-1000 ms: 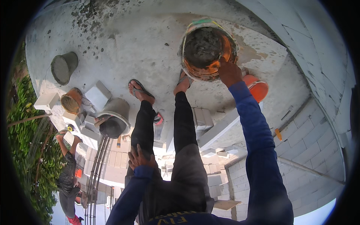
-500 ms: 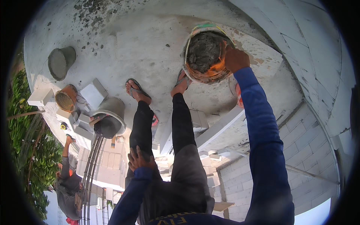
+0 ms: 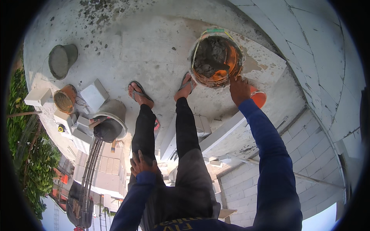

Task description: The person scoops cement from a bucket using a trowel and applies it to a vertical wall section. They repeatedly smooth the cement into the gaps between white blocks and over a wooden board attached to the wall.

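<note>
An orange-walled bucket (image 3: 235, 57) of wet grey mortar (image 3: 211, 52) stands on the floor beyond my right foot. Its light wire handle has a green grip and lies toward the far rim. My right hand (image 3: 239, 91) is at the near right rim, fingers closed around the handle of a trowel (image 3: 216, 65). The trowel's dark blade dips into the mortar. My left hand (image 3: 142, 164) rests on my left leg near the knee, its fingers spread and nothing in it.
A smaller orange bucket (image 3: 258, 97) lies by my right wrist. To the left are a grey bucket (image 3: 69, 56), a brown bucket (image 3: 65, 98), a larger grey bucket (image 3: 117, 111) and pale blocks (image 3: 94, 94). Another person (image 3: 79, 204) is at lower left. A block wall (image 3: 312, 150) stands right.
My right hand has moved from the bucket's right inner side back toward me, to the near rim, uncovering the small orange bucket. The other person's arm has left the blocks. My left hand stays put.
</note>
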The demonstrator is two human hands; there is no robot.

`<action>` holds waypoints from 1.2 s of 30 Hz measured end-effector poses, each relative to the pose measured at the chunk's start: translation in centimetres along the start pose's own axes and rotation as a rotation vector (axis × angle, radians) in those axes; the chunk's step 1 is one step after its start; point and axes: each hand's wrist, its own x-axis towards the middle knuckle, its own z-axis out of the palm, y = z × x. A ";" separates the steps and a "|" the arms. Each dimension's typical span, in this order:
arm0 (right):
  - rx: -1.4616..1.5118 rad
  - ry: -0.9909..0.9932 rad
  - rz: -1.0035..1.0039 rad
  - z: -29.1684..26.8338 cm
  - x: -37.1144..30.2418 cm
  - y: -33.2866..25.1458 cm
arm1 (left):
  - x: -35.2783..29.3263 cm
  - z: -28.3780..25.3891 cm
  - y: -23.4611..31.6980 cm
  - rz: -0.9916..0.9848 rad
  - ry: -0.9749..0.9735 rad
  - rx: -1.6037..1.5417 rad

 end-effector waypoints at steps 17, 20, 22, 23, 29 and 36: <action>0.933 -0.483 0.353 3.4 4.5 -2.8 | 22.6 -11.7 38.7 0.501 0.170 -0.358; 1.100 -0.537 0.381 3.6 4.7 -4.1 | 22.8 -10.7 39.2 0.501 0.184 -0.469; 1.234 -0.635 0.439 3.0 5.1 -4.6 | 22.8 -11.1 39.3 0.480 0.157 -0.421; 1.266 -0.600 0.429 2.4 5.4 -5.3 | 23.2 -11.6 39.5 0.467 0.154 -0.402; 1.493 -0.586 0.432 1.1 5.8 -7.0 | 23.7 -12.1 40.1 0.393 0.099 -0.371; 1.916 -0.693 0.504 -0.9 7.0 -8.1 | 24.4 -11.7 40.1 0.337 0.162 -0.330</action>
